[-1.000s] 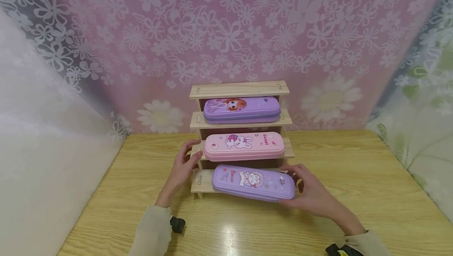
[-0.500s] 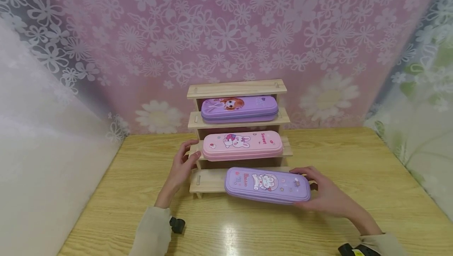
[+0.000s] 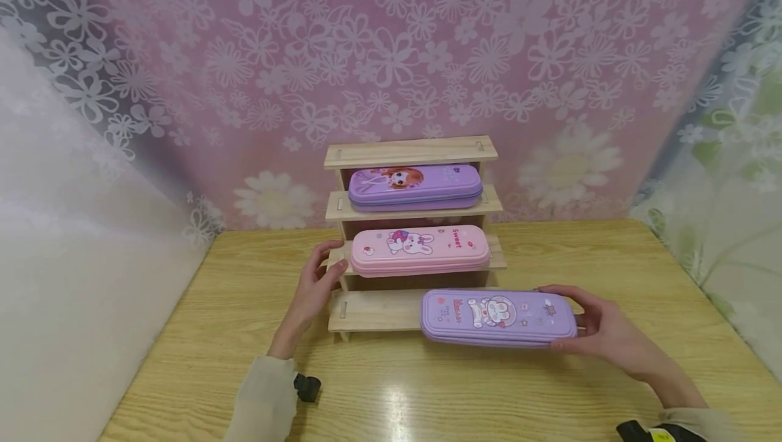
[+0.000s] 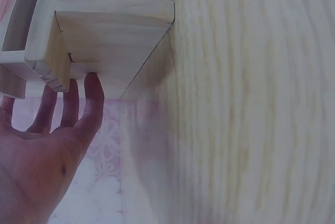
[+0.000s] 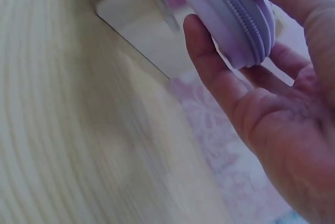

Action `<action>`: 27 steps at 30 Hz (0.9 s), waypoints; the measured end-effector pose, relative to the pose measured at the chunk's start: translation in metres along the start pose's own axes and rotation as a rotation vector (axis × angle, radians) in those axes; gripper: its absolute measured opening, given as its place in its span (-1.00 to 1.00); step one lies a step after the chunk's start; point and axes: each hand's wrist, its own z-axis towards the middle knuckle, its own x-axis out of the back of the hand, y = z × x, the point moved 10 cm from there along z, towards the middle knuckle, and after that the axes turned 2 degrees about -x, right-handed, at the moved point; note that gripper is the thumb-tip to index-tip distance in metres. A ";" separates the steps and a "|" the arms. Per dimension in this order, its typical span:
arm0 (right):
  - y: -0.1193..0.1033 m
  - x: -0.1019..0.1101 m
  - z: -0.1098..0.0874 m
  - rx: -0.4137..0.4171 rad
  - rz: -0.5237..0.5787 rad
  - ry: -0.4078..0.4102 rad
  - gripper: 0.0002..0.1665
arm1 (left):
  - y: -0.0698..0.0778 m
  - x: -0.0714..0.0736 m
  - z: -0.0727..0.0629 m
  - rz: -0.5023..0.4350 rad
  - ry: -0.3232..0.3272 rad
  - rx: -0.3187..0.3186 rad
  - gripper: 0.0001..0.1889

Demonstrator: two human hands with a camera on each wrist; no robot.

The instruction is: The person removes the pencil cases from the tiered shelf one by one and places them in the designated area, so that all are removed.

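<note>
My right hand (image 3: pixel 611 328) holds a lavender zip pencil case (image 3: pixel 497 318) with a rabbit picture by its right end. The right wrist view shows thumb and fingers on either side of the pencil case's zipped edge (image 5: pixel 246 22). The case's left part is over the bottom shelf, and the rest juts out past the right side. My left hand (image 3: pixel 314 287) grips the left end of the wooden stepped rack (image 3: pixel 373 311) at its second shelf from the bottom. In the left wrist view, fingertips (image 4: pixel 93 85) touch the rack's side panel (image 4: pixel 112 41).
A pink rabbit pencil case (image 3: pixel 421 250) lies on the shelf above. Higher up lies a purple pencil case (image 3: pixel 415 185) with a doll picture. The rack stands on a wood-grain table (image 3: pixel 244 279) before a flowered pink backdrop (image 3: pixel 391 55).
My right hand has drawn the lavender pencil case to the right, off much of the bottom shelf, and it lies more level. My left hand has stayed on the rack.
</note>
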 end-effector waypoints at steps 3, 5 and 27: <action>-0.003 0.013 -0.009 0.063 0.048 -0.026 -0.09 | -0.001 0.000 0.000 0.002 0.002 0.006 -0.57; -0.004 0.021 -0.015 0.098 0.087 -0.046 -0.09 | -0.002 0.001 0.000 0.005 0.006 0.011 -0.58; 0.017 0.135 -0.081 0.271 0.262 0.261 -0.01 | -0.004 0.000 0.001 0.008 0.006 0.010 -0.59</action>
